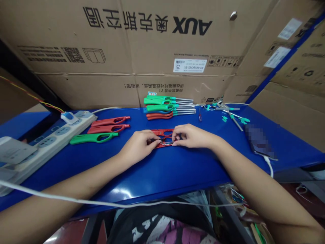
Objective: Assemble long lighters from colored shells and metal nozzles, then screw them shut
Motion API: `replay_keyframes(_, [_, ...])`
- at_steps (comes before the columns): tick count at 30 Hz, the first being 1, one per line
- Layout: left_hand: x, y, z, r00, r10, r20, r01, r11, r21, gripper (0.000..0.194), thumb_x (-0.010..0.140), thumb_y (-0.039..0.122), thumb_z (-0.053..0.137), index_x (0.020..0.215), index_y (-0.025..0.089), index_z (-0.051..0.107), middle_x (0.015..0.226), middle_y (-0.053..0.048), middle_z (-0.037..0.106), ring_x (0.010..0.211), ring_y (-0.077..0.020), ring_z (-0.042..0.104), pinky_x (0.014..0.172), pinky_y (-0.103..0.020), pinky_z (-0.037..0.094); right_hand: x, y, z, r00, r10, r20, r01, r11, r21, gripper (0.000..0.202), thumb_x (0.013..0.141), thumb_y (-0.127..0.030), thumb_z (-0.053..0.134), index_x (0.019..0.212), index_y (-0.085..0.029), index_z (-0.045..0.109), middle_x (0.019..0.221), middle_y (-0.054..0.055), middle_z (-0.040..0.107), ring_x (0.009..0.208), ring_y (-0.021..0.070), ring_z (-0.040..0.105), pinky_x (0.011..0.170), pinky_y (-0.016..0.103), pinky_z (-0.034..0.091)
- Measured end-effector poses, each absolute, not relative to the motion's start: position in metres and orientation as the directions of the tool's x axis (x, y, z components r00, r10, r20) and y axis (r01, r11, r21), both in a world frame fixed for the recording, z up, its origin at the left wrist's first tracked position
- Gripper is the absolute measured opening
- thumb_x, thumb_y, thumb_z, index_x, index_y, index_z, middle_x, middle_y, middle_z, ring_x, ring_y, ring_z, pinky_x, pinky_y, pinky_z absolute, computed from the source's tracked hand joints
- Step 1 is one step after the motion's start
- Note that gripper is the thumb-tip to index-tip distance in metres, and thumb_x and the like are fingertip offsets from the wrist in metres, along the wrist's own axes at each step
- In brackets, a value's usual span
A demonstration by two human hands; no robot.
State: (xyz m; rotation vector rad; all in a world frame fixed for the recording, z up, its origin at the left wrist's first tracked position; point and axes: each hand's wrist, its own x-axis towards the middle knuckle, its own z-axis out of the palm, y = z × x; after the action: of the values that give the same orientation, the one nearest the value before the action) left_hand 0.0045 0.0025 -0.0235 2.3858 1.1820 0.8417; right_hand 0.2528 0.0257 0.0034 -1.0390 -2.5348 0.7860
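Observation:
Two red lighter casing halves (160, 132) lie on the blue table in front of me, partly covered by my fingers. My left hand (139, 145) is closed in a pinch over their left part, its fingertips at a thin white wire (164, 143). On the other side, my right hand (191, 136) pinches over the right end of the casing, fingers curled. Between the two hands runs the wire with a thin greyish piece beside it. What exactly sits inside each pinch is hidden by the fingers.
Red lighter bodies (109, 128) and a green one (93, 138) lie left, beside a power strip (66, 130). Behind are stacked lighters with metal tubes (162, 107) and a small screwdriver (200, 115). Loose tubes (236, 118) and a phone (260, 142) lie right. A white cable (106, 203) crosses in front.

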Motion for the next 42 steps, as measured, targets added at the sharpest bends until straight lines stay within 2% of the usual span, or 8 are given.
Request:
replay_keyframes(5, [0.004, 0.001, -0.023, 0.484, 0.800, 0.355, 0.601, -0.599, 0.529, 0.019, 0.092, 0.026, 0.061, 0.093, 0.019, 0.079, 0.092, -0.006, 0.077, 0.077, -0.0185, 0.070, 0.073, -0.030, 0.053, 0.255, 0.031, -0.001, -0.661, 0.750, -0.021, 0.525, 0.442, -0.728, 0.022, 0.079, -0.034, 0.077, 0.085, -0.015, 0.067, 0.077, -0.001, 0.057, 0.063, 0.0090, 0.045, 0.059, 0.023, 0.037])
replay_keyframes(11, [0.004, 0.002, -0.022, 0.469, 0.815, 0.340, 0.605, -0.577, 0.549, 0.020, 0.092, 0.030, 0.062, 0.091, 0.019, 0.079, 0.092, -0.006, 0.077, 0.079, -0.0189, 0.070, 0.073, -0.030, 0.053, 0.259, 0.036, -0.003, -0.669, 0.734, -0.120, 0.502, 0.327, -0.801, 0.030, 0.077, -0.037, 0.078, 0.091, -0.015, 0.065, 0.076, -0.003, 0.055, 0.055, 0.0058, 0.037, 0.052, 0.022, 0.031])
replay_keyframes(17, [0.005, 0.001, -0.023, 0.453, 0.831, 0.323, 0.621, -0.554, 0.554, 0.020, 0.092, 0.030, 0.062, 0.091, 0.019, 0.078, 0.093, -0.005, 0.077, 0.080, -0.0189, 0.070, 0.072, -0.029, 0.051, 0.261, 0.037, -0.006, -0.689, 0.718, -0.101, 0.498, 0.367, -0.786, 0.027, 0.080, -0.039, 0.075, 0.088, -0.015, 0.064, 0.068, -0.005, 0.050, 0.056, 0.0066, 0.037, 0.052, 0.021, 0.030])
replay_keyframes(23, [0.006, 0.000, -0.023, 0.462, 0.824, 0.329, 0.660, -0.567, 0.493, 0.023, 0.094, 0.032, 0.058, 0.091, 0.020, 0.077, 0.094, -0.005, 0.075, 0.079, -0.0189, 0.068, 0.069, -0.029, 0.050, 0.259, 0.036, -0.004, -0.682, 0.727, -0.086, 0.485, 0.361, -0.796, 0.026, 0.078, -0.037, 0.077, 0.084, -0.015, 0.063, 0.066, -0.006, 0.048, 0.059, 0.0072, 0.041, 0.057, 0.022, 0.033])
replay_keyframes(31, [0.002, 0.002, -0.022, 0.560, 0.754, 0.345, 0.643, -0.657, 0.392, 0.026, 0.096, 0.028, 0.053, 0.094, 0.018, 0.076, 0.097, -0.007, 0.075, 0.088, -0.0214, 0.070, 0.078, -0.032, 0.053, 0.258, 0.035, 0.000, -0.675, 0.732, -0.096, 0.483, 0.340, -0.807, 0.025, 0.077, -0.035, 0.078, 0.082, -0.015, 0.062, 0.061, -0.008, 0.045, 0.057, 0.0070, 0.038, 0.057, 0.022, 0.033])
replay_keyframes(34, [0.002, 0.000, -0.021, 0.607, 0.721, 0.335, 0.668, -0.691, 0.275, 0.028, 0.099, 0.029, 0.049, 0.096, 0.018, 0.075, 0.101, -0.008, 0.074, 0.089, -0.0227, 0.070, 0.077, -0.032, 0.053, 0.259, 0.035, 0.000, -0.675, 0.732, -0.097, 0.486, 0.342, -0.804, 0.025, 0.077, -0.035, 0.077, 0.081, -0.015, 0.062, 0.062, -0.007, 0.045, 0.057, 0.0070, 0.037, 0.057, 0.022, 0.033])
replay_keyframes(38, [0.004, -0.007, -0.014, 0.691, 0.686, 0.230, 0.707, -0.707, -0.016, 0.035, 0.102, 0.027, 0.041, 0.102, 0.016, 0.075, 0.105, -0.012, 0.072, 0.089, -0.0275, 0.069, 0.071, -0.035, 0.053, 0.258, 0.035, 0.000, -0.672, 0.734, -0.100, 0.492, 0.341, -0.801, 0.024, 0.078, -0.034, 0.076, 0.081, -0.015, 0.062, 0.062, -0.007, 0.045, 0.058, 0.0072, 0.038, 0.056, 0.022, 0.033])
replay_keyframes(42, [0.002, -0.011, -0.006, 0.760, 0.628, 0.169, 0.644, -0.763, -0.063, 0.041, 0.103, 0.027, 0.037, 0.110, 0.012, 0.074, 0.103, -0.016, 0.069, 0.089, -0.0296, 0.066, 0.077, -0.042, 0.053, 0.259, 0.035, -0.001, -0.665, 0.740, -0.097, 0.499, 0.344, -0.795, 0.024, 0.078, -0.035, 0.077, 0.081, -0.015, 0.062, 0.062, -0.007, 0.045, 0.057, 0.0072, 0.038, 0.056, 0.022, 0.033])
